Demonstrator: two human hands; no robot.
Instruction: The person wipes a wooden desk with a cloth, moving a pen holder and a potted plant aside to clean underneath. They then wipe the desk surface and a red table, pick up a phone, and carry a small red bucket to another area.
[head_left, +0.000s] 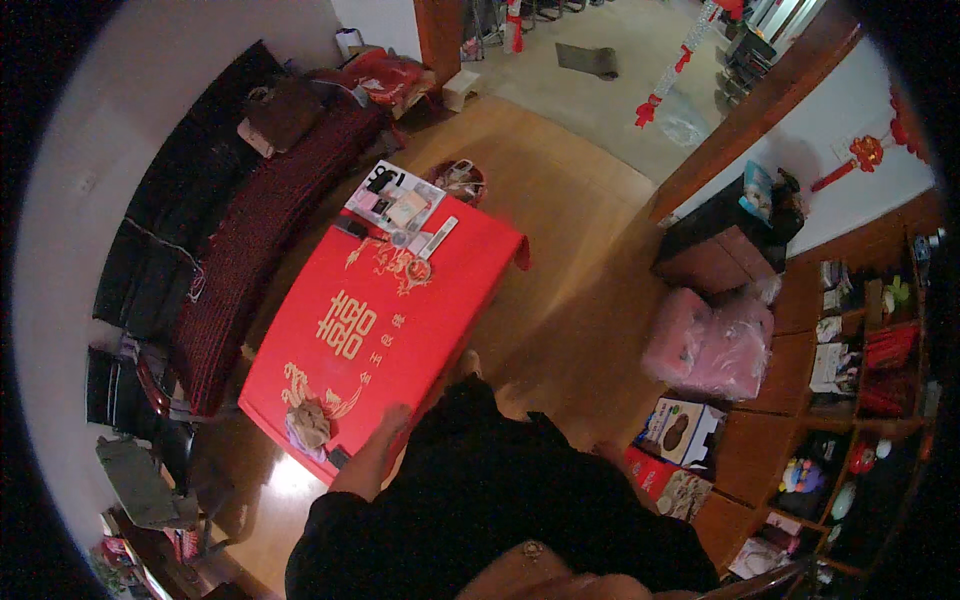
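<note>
My left hand (394, 417) is at the near right edge of a table under a red cloth (420, 337) with gold patterns; it is blurred, and its fingers are not distinct. A dark small object (340, 457) lies beside my left forearm. A crumpled brown cloth (308, 424) lies at the table's near left end. My right hand (606, 450) hangs low by my right side, left of a printed box (679, 433); its fingers are too blurred to make out. At the table's far end are a white box (382, 176) topped with small items, a black object (351, 227) and a white strip (439, 238).
A dark sofa (161, 225) with a maroon striped cover (255, 232) runs along the left. A basket (480, 196) stands past the table. Pink plastic-wrapped seats (709, 341), a dark cabinet (720, 255) and wooden shelves (795, 375) line the right side. Wood floor (555, 300) lies between.
</note>
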